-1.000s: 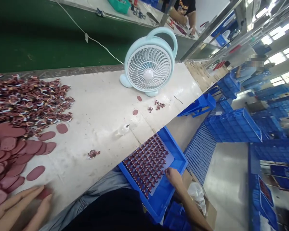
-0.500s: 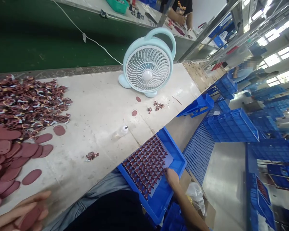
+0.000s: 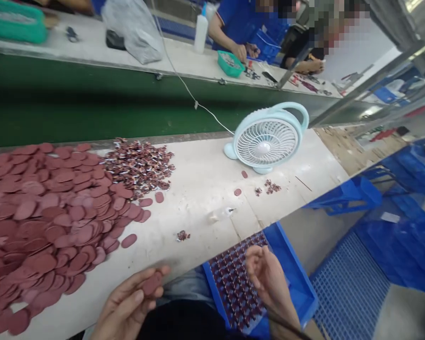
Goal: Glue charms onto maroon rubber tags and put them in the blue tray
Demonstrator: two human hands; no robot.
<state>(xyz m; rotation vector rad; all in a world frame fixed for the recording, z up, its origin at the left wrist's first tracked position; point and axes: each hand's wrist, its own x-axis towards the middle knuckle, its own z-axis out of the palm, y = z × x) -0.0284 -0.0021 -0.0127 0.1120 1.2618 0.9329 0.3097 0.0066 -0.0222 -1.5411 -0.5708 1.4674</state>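
My left hand (image 3: 127, 304) is closed on a reddish-brown oval disc (image 3: 151, 284), gripped between thumb and fingers above the table's front edge. My right hand (image 3: 267, 274) is raised over a blue tray (image 3: 297, 274), palm turned up and fingers loosely curled, with nothing visible in it. Rows of small dark-red pieces (image 3: 233, 278) stand in the tray, partly hidden by that hand. A big heap of oval discs (image 3: 63, 217) covers the table on the left. Behind it lies a pile of small brown parts (image 3: 141, 165) with light bits.
A pale blue fan (image 3: 265, 146) stands at the table's back, its white cord running up. A small clear bottle (image 3: 221, 215) with a dark tip lies mid-table, near a few loose parts (image 3: 183, 235). Across the green partition (image 3: 92, 104), people work at another bench.
The view has swung left, showing more of the disc heap. My right hand has lifted away from the pieces in the tray. The left, still holding a disc, has come closer to it.
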